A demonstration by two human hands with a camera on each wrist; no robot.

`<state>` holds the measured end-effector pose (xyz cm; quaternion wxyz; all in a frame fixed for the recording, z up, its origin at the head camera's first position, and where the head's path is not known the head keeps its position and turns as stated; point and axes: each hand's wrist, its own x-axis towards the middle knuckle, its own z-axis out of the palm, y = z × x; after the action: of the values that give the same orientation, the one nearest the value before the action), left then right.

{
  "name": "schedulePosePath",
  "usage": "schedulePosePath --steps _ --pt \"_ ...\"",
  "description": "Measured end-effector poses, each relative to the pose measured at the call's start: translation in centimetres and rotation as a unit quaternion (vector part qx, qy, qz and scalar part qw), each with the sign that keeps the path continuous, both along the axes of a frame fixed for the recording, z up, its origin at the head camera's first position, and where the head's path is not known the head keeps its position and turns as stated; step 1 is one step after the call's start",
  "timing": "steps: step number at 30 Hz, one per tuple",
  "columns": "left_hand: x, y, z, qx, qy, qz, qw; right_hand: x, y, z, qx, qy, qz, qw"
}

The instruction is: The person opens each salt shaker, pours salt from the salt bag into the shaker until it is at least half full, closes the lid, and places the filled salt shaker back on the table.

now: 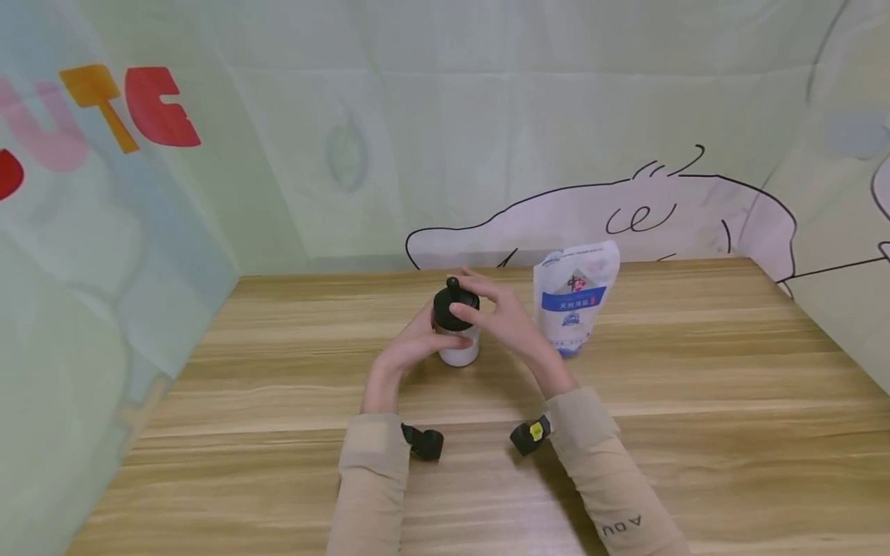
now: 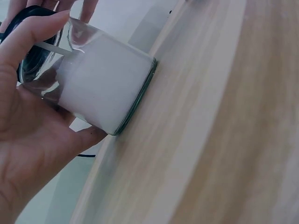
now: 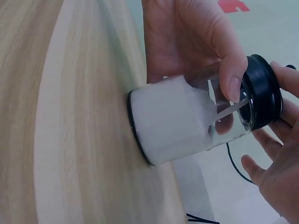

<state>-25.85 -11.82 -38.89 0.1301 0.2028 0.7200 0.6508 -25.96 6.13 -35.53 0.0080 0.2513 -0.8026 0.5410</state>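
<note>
A clear glass jar (image 1: 459, 356) stands on the table, mostly filled with a white substance (image 3: 168, 123). Its black lid (image 1: 448, 313) sits on top and has a small knob. A thin pale stick (image 3: 229, 111) runs from beneath the lid into the contents, perhaps a spoon handle. My left hand (image 1: 412, 340) grips the jar's upper part, thumb across the front. From the other side, my right hand (image 1: 511, 320) holds the lid's rim between thumb and fingers. Right of the jar stands a white and blue pouch (image 1: 573, 301) with printed lettering.
The wood-grained table (image 1: 278, 371) extends to both sides of the hands. Behind it hangs a printed cloth backdrop (image 1: 348, 193). Each wrist wears a small black camera, the left one (image 1: 426, 444) and the right one (image 1: 527, 437), close above the tabletop.
</note>
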Motion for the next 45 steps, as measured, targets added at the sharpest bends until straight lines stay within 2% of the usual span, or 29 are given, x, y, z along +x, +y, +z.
schedulePosePath --steps 9,18,26,32,39,45 --pt "0.1 0.2 0.1 0.007 -0.003 0.000 1.0000 0.0 -0.4 -0.1 -0.011 -0.005 -0.041 0.999" --pt "0.3 0.1 0.0 -0.017 -0.010 0.026 0.9995 -0.2 -0.9 -0.5 -0.011 0.035 -0.053 0.998" --pt "0.2 0.2 0.0 -0.012 -0.009 0.023 0.9996 -0.3 -0.9 -1.0 -0.028 0.066 -0.063 0.995" --pt "0.3 0.3 0.0 -0.012 -0.008 0.027 0.9995 0.0 -0.9 -0.7 0.006 0.063 -0.080 0.995" --pt "0.1 0.2 -0.1 0.005 -0.018 0.015 0.9997 0.1 -0.1 -0.1 0.062 0.026 -0.031 0.997" --pt "0.1 0.2 0.0 -0.004 -0.020 0.020 0.9996 0.0 0.4 0.0 0.088 0.039 0.002 0.995"
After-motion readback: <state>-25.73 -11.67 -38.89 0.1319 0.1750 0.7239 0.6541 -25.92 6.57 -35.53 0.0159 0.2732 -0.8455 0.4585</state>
